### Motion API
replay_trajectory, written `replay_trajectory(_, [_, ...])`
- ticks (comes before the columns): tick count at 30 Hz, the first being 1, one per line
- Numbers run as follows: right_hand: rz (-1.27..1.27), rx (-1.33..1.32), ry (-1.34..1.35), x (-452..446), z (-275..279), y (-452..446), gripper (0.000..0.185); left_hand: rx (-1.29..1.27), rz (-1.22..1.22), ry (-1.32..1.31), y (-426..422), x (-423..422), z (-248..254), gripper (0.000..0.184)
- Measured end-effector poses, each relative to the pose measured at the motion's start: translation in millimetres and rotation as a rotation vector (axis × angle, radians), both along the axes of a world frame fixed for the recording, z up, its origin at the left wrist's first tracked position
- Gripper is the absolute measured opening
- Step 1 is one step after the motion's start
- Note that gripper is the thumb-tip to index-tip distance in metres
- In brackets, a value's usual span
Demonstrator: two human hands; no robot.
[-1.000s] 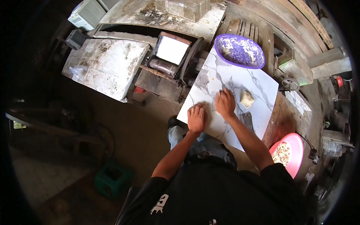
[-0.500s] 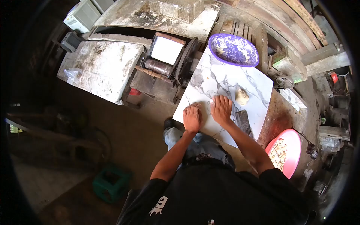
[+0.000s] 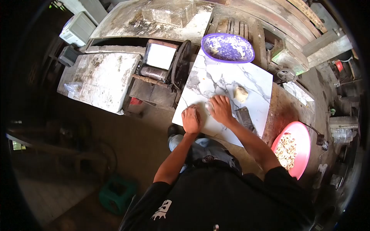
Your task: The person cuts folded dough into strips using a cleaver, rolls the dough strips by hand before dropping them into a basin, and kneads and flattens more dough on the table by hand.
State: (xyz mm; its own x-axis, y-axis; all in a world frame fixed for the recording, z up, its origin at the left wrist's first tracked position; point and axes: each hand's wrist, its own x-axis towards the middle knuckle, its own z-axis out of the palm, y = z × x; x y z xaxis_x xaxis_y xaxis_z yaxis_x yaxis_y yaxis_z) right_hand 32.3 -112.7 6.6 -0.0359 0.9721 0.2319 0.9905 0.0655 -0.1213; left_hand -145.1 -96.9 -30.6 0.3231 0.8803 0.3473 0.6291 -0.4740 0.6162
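Note:
My left hand (image 3: 191, 119) rests near the front-left edge of the marble-patterned board (image 3: 219, 77). Its fingers are curled under, and anything beneath them is hidden. Beside it on the right, my right hand (image 3: 221, 109) is also closed over the board, fingers together and bent down. A small pale blur shows by its inner side, too unclear to name. Just beyond my right hand sits a cream-coloured lump of dough (image 3: 241, 94). A dark flat slab (image 3: 244, 118), perhaps a scraper, lies near my right wrist, apart from it.
A purple basin (image 3: 249, 57) smeared with pale dough stands at the board's far end. To the left is a roller machine (image 3: 154, 73) with a large wheel. A pink basin (image 3: 304, 154) of small pale pieces stands at right. A green stool (image 3: 117, 194) is on the floor.
My right hand has shifted left, closer to my left hand, and a pale blur now shows at its inner side. The whole view has shifted slightly. The dough lump stays on the board.

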Motion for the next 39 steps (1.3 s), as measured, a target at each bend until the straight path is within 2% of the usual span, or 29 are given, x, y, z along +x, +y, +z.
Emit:
replay_trajectory(2, [0.062, 0.027, 0.085, -5, 23, -33, 0.059, -0.006, -0.027, 0.024, 0, -2, 3, 0.028])
replay_trajectory(3, [0.056, 0.036, 0.085, -7, 22, -43, 0.059, 0.002, -0.033, 0.025, 1, 1, 3, 0.028])
replay_trajectory(6, [-0.133, -0.010, 0.018, -10, 7, -56, 0.074, -0.051, 0.016, 0.180, 6, 6, 3, 0.027])
replay_trajectory(8, [-0.164, 0.039, 0.081, -5, -4, -61, 0.073, -0.015, -0.036, 0.038, 17, 16, 4, 0.030])
replay_trajectory(10, [-0.195, 0.089, 0.144, -4, -5, -67, 0.072, -0.057, -0.076, 0.087, 30, 31, 9, 0.032])
replay_trajectory(11, [-0.293, 0.159, 0.252, -4, -5, -73, 0.070, -0.107, -0.101, 0.129, 37, 38, 11, 0.035])
replay_trajectory(13, [-0.392, 0.230, 0.362, 2, -3, -80, 0.067, -0.043, -0.179, 0.125, 45, 44, 9, 0.040])
replay_trajectory(15, [-0.638, 0.289, 0.650, 13, 0, -87, 0.062, 0.084, -0.519, 0.087, 47, 47, 4, 0.043])
replay_trajectory(16, [-0.640, 0.292, 0.655, 20, 3, -89, 0.062, 0.186, -0.655, 0.153, 46, 47, 1, 0.053])
replay_trajectory(17, [-0.674, 0.301, 0.832, 28, 4, -89, 0.066, 0.188, -0.659, 0.158, 38, 44, -3, 0.053])
replay_trajectory(18, [-0.708, 0.307, 1.009, 32, 9, -87, 0.070, 0.194, -0.704, 0.281, 25, 39, 8, 0.059])
replay_trajectory(19, [-0.716, 0.308, 1.012, 31, 19, -85, 0.070, 0.197, -0.749, 0.403, 15, 34, 14, 0.064])
replay_trajectory(20, [-0.790, 0.184, 1.040, 31, 30, -84, 0.067, 0.154, -0.745, 0.438, 12, 32, 17, 0.073])
replay_trajectory(21, [-0.861, 0.059, 1.064, 32, 37, -80, 0.063, 0.154, -0.753, 0.439, 12, 32, 19, 0.073])
replay_trajectory(22, [-0.852, 0.097, 0.900, 35, 19, -75, 0.065, 0.114, -0.767, 0.435, 11, 31, 20, 0.073])
replay_trajectory(25, [-0.800, 0.028, 0.756, 31, -2, -63, 0.065, 0.083, -0.809, 0.434, 12, 27, 15, 0.073])
replay_trajectory(29, [-0.796, 0.003, 0.890, 9, 3, -38, 0.070, 0.049, -0.899, 0.383, 21, 23, 15, 0.069])
replay_trajectory(32, [-0.815, 0.031, 0.672, -17, 3, -19, 0.079, 0.086, -0.893, 0.304, 43, 20, 5, 0.064])
replay_trajectory(34, [-0.916, -0.052, 0.620, -37, 18, -6, 0.079, 0.136, -0.865, 0.276, 57, 19, 4, 0.063])
replay_trajectory(37, [-1.040, -0.175, 0.505, -54, 24, 6, 0.082, 0.047, -1.008, 0.242, 74, 16, 2, 0.061])
replay_trajectory(39, [-1.136, -0.183, 0.456, -62, 27, 15, 0.074, 0.070, -1.066, 0.201, 75, 9, 2, 0.060])
